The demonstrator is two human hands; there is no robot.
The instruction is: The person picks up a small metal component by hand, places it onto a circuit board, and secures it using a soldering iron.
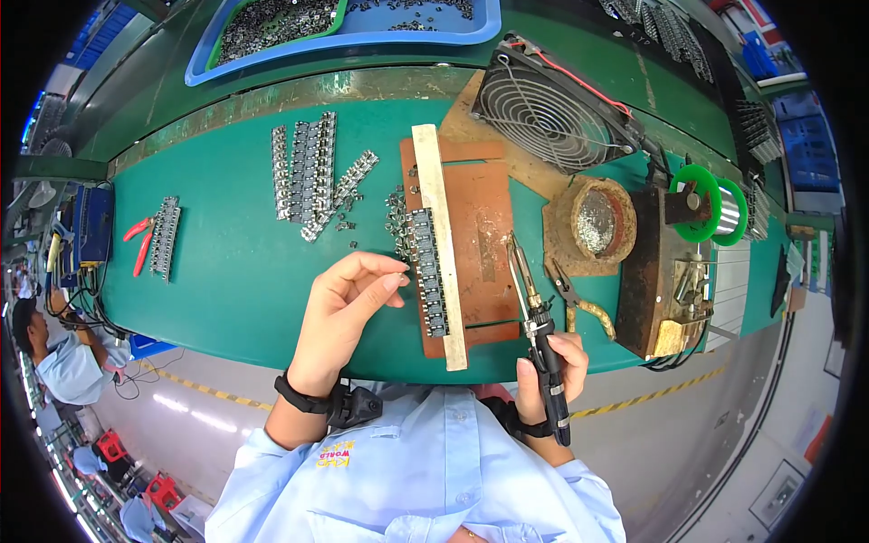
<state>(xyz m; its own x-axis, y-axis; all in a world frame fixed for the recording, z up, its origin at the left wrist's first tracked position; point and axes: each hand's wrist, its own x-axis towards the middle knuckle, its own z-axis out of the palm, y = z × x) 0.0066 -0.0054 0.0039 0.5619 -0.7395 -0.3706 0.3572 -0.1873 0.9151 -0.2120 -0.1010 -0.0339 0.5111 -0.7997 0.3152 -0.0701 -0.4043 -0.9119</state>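
soldering iron (545,351): 1 | wooden bar (442,244): 1 | fan (548,109): 1 | blue tray (362,45): 1 | pliers (570,295): seemingly 2

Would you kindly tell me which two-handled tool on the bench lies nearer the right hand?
The yellowish-handled pliers, just right of the soldering iron in the right hand; the red-handled tool lies far to the left.

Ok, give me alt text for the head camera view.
A person's right hand holds a soldering iron, while the left hand is poised beside a row of small components along a pale strip. A fan and a green spool are nearby.
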